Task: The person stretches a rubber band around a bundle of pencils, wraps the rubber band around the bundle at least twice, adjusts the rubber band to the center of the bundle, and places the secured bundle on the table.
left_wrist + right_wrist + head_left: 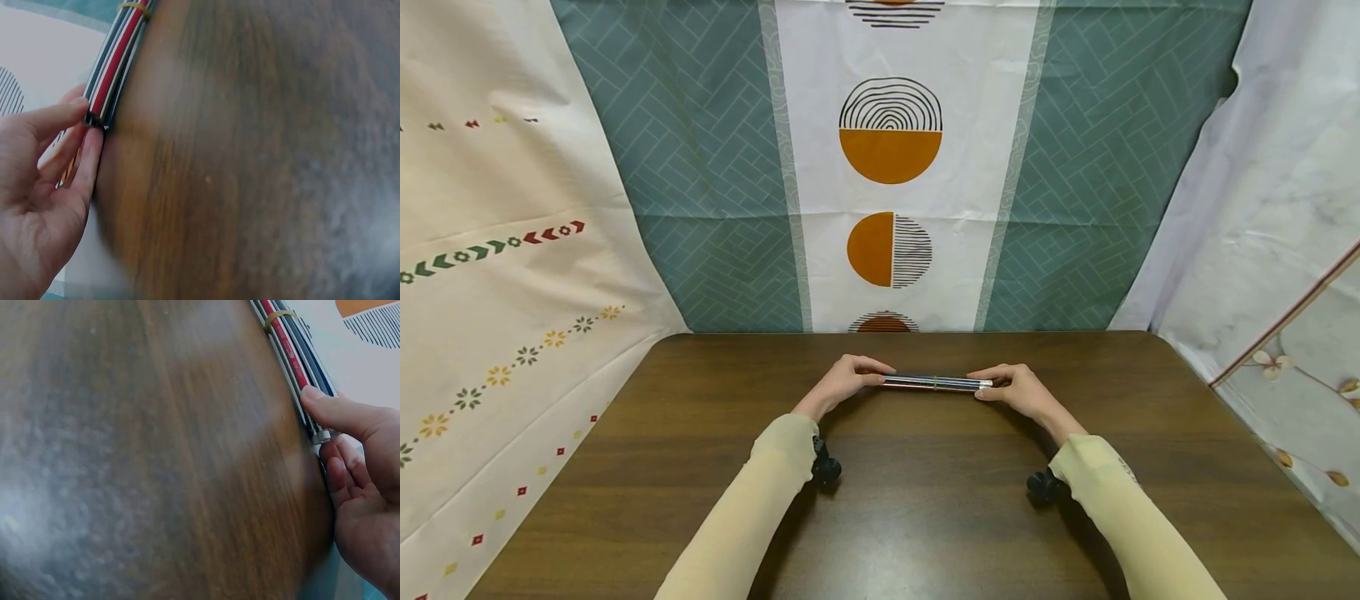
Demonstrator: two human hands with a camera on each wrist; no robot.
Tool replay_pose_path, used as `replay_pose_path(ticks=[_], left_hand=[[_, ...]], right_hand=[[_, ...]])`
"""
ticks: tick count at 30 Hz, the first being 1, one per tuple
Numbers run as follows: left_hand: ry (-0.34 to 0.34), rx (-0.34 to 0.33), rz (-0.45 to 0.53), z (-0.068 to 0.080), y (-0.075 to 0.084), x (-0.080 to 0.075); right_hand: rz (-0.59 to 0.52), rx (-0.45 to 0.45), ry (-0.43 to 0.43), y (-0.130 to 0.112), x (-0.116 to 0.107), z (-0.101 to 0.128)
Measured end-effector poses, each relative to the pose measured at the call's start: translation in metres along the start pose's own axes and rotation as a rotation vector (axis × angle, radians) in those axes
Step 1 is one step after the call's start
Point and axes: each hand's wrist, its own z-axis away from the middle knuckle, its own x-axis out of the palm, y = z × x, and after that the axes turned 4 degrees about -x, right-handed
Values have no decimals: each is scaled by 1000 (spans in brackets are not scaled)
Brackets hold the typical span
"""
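Observation:
A bundle of thin pens or pencils (pixel 934 383), bound by a yellow rubber band (pixel 935 383), lies crosswise on the dark wooden table (pixel 925 517). My left hand (pixel 848 379) pinches its left end between thumb and fingers. My right hand (pixel 1017 389) pinches the right end likewise. In the left wrist view the bundle (pixel 115 65) shows red, white and dark sticks, with the fingertips (pixel 78 109) at its end. The right wrist view shows the bundle (pixel 294 369), the band (pixel 278 317) and the thumb (pixel 337 412) pressed on its end.
Patterned cloths hang behind and beside the table: a teal and white one with orange half-circles (pixel 891 154) at the back, a cream one (pixel 490 275) on the left, a pale one (pixel 1270 208) on the right. Both forearms wear cream sleeves (pixel 760 492).

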Motion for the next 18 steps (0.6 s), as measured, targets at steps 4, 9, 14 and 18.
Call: replay_pose_path(ticks=[4, 9, 14, 18], left_hand=[[-51, 18, 30, 3, -1, -2], [-101, 25, 78, 7, -4, -4], [-128, 25, 70, 10, -2, -4], [-137, 20, 51, 11, -2, -4]], right_hand=[[-24, -9, -16, 1, -2, 1], [-65, -16, -48, 1, -3, 3], [-100, 5, -73, -1, -5, 6], [-102, 10, -84, -2, -6, 6]])
